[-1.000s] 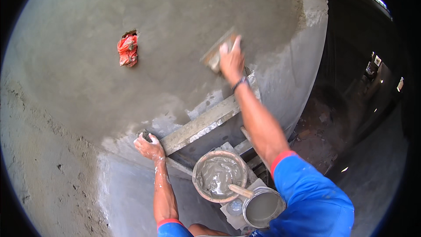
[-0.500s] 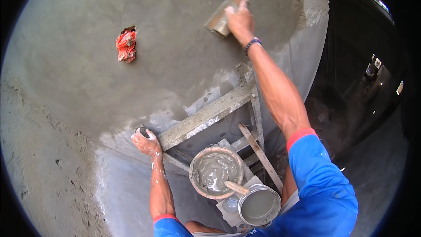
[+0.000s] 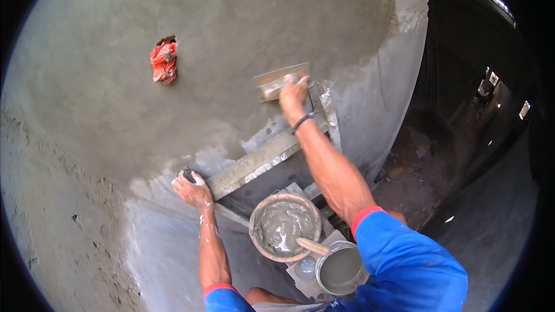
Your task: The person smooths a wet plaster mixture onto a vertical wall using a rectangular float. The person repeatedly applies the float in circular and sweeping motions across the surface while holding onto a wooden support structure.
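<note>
My right hand point(image 3: 293, 97) is closed on the handle of a plastering trowel point(image 3: 281, 82), its wide blade against the wet grey plaster wall point(image 3: 231, 40). Slight blur shows on this hand. Lower left, my left hand point(image 3: 193, 189) curls round a dark grey lump point(image 3: 187, 174) whose kind I cannot tell, beside the end of a mortar-crusted wooden beam point(image 3: 254, 162). White residue coats its fingers. A bundle of red plastic point(image 3: 164, 62) is stuffed in a hole in the wall.
Below the beam stand a round tub of wet mortar point(image 3: 266, 214), with a wooden handle point(image 3: 312, 247) across its rim, and a bucket of grey liquid point(image 3: 340, 271). Between them sits a clear plastic container point(image 3: 304, 267). Rubble point(image 3: 413, 156) lies in the dark area at right.
My right hand has brought the trowel down and left across the wall, towards the wooden frame's top. My left hand stays in place with the dark lump.
</note>
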### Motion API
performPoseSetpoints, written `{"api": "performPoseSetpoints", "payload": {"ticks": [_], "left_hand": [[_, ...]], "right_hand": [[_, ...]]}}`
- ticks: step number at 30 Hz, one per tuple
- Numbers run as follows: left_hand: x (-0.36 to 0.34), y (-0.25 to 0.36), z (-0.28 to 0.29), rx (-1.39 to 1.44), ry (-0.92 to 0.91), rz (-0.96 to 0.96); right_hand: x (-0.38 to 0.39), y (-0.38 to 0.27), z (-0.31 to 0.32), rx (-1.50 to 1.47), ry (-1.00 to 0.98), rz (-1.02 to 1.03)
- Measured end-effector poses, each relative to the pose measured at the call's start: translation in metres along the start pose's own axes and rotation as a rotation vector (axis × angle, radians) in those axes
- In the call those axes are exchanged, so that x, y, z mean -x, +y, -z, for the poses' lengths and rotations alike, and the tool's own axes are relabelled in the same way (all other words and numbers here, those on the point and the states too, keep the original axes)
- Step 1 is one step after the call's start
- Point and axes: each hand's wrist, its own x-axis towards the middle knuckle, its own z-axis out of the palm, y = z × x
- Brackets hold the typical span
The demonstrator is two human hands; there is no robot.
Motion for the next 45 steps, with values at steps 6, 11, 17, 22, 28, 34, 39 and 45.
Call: {"api": "performPoseSetpoints", "payload": {"ticks": [6, 11, 17, 22, 28, 34, 39, 45], "left_hand": [[0.002, -0.015, 0.002, -0.047, -0.024, 0.013], [0.005, -0.008, -0.001, -0.037, -0.005, -0.003], [0.007, -0.018, -0.004, 0.002, 0.002, 0.002], [0.008, -0.014, 0.000, 0.061, 0.017, -0.008], [0.005, -0.011, 0.000, 0.040, 0.035, -0.020], [0.002, -0.009, -0.006, 0.029, 0.046, -0.041], [0.005, -0.017, -0.005, 0.012, 0.027, -0.029], [0.007, -0.019, -0.001, 0.041, 0.026, -0.003]], "right_hand": [[0.010, -0.079, -0.007, 0.192, -0.156, 0.346], [-0.128, -0.164, 0.051, 0.412, -0.108, 0.616], [-0.156, -0.166, 0.094, 0.950, -0.296, 0.973], [-0.167, -0.017, 0.121, 0.811, -0.319, 1.392], [-0.152, 0.075, 0.152, 0.970, -0.373, 1.325], [-0.165, 0.064, 0.151, 0.946, -0.313, 1.336], [-0.141, -0.055, 0.094, 0.857, -0.274, 1.346], [-0.144, 0.004, 0.120, 0.926, -0.422, 1.577]]}}
